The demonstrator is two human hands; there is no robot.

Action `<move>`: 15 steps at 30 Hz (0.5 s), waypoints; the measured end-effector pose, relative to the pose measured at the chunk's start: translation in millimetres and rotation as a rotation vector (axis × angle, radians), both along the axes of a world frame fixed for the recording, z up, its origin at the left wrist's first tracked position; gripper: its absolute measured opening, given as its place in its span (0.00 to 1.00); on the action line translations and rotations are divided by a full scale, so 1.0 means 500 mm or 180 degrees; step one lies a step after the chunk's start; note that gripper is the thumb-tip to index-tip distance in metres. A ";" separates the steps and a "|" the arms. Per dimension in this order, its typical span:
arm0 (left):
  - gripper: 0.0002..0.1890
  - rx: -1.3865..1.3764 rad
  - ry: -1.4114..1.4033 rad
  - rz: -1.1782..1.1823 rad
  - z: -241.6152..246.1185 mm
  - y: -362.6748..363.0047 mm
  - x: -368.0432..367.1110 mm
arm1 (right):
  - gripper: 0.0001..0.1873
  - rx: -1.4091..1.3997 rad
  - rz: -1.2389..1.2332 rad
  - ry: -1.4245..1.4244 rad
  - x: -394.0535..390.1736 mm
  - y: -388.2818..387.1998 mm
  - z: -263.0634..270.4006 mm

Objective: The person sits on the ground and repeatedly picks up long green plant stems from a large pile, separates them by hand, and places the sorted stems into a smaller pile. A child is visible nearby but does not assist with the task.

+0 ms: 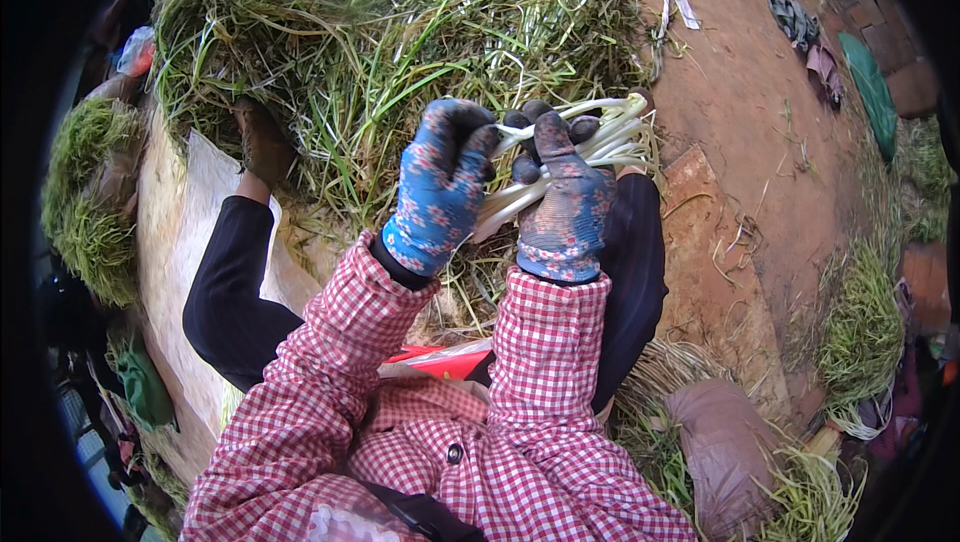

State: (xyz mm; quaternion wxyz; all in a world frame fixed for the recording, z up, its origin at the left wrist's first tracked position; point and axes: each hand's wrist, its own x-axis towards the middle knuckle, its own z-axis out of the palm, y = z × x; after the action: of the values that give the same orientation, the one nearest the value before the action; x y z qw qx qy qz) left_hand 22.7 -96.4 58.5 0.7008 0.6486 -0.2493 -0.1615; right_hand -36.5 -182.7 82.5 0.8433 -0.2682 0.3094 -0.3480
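Observation:
My right hand, in a blue flowered glove with dark fingertips, is closed around a bunch of long white plant stalks. My left hand, gloved alike, pinches a pale stalk end between thumb and fingers, just left of the bunch. The bunch slants from lower left to upper right, its bulb-like ends at the upper right. Beyond both hands lies a large heap of green leafy stalks, with loose leaves mixed in it. Whether the pinched stalk belongs to the held bunch is hidden by my fingers.
Both my legs are spread around the work spot. A flat board lies on the reddish ground at right. Behind it are a wrapped brownish bundle and green bundles. A pale sheet and grassy bundles lie at left.

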 end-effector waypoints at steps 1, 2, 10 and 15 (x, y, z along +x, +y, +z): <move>0.07 0.0102 -0.0203 -0.0081 -0.001 -0.003 -0.002 | 0.11 -0.0050 0.0051 0.0061 -0.002 0.000 0.001; 0.06 0.0208 -0.0317 0.0053 -0.001 -0.006 -0.003 | 0.12 -0.0091 0.0075 0.0097 -0.001 0.000 0.001; 0.08 0.0361 -0.1808 0.0436 0.022 -0.027 0.035 | 0.15 -0.0693 0.0320 0.0513 0.010 0.012 -0.025; 0.02 -0.0542 0.0068 -0.0004 0.038 -0.042 0.060 | 0.16 -0.1015 0.0565 0.0636 0.001 0.015 -0.023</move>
State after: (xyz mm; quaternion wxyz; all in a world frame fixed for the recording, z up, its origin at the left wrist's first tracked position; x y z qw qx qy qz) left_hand 52.7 -117.1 77.3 0.7559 0.5847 -0.2551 -0.1470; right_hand -36.0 -175.4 70.8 0.7826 -0.4577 0.3077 -0.2885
